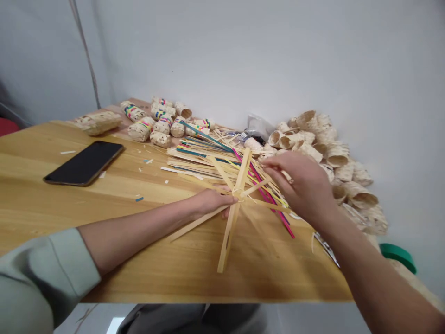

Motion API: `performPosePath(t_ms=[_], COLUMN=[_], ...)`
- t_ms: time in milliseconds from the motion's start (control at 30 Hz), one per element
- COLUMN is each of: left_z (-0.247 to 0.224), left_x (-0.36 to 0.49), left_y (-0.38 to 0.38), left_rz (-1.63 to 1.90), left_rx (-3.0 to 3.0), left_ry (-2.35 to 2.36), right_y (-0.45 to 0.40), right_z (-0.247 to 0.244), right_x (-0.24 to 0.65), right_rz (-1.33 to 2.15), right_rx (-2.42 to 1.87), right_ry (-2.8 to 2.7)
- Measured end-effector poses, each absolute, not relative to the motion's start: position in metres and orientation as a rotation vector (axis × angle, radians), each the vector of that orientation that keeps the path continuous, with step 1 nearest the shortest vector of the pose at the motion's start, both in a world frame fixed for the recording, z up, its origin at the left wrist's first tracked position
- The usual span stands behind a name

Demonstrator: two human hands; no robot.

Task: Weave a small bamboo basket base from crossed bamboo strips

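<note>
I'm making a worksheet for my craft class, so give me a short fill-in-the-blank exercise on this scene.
1. The ____ hand holds the crossed strips near their centre.
2. The phone on the table has a screen coloured ____.
3. The rounded item at the far right, near the woven tubes, is coloured ____.
Missing words: left; black; green.

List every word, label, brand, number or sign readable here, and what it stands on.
No text can be read anywhere.
Phone: dark screen, no lettering visible.
Plastic bag: any print too blurred to read.
Dark-and-white item beside the right forearm: too blurred to read.
Crossed strips in the left hand: no lettering visible.
</note>
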State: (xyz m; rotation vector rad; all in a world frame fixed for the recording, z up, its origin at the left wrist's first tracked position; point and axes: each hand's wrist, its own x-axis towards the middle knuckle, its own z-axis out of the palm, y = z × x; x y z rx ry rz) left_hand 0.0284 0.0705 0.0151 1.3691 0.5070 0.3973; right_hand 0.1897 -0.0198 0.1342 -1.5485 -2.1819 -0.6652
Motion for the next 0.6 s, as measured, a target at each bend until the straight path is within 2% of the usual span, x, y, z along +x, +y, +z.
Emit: performPosePath(t_ms=[167,300,600], left_z=[0.014,0.014,0.014], left_x=[0.033,0.032,0.034], left_y=[0.068,0.063,0.059], left_rz=[0.461,0.561,0.642], left_rx=[1.35,1.528,1.531], left_ry=[0.604,0.642,0.701], right_y=[-0.05,-0.046,-0.03], right_z=[0.087,0.048,0.036], right_x=[0.195,0.186,0.166], right_rz=[-0.335,-0.232,-0.046], right_rx=[-1.951,-1.969,-1.915], right_ry=[-1.938,-1.697,-1.413])
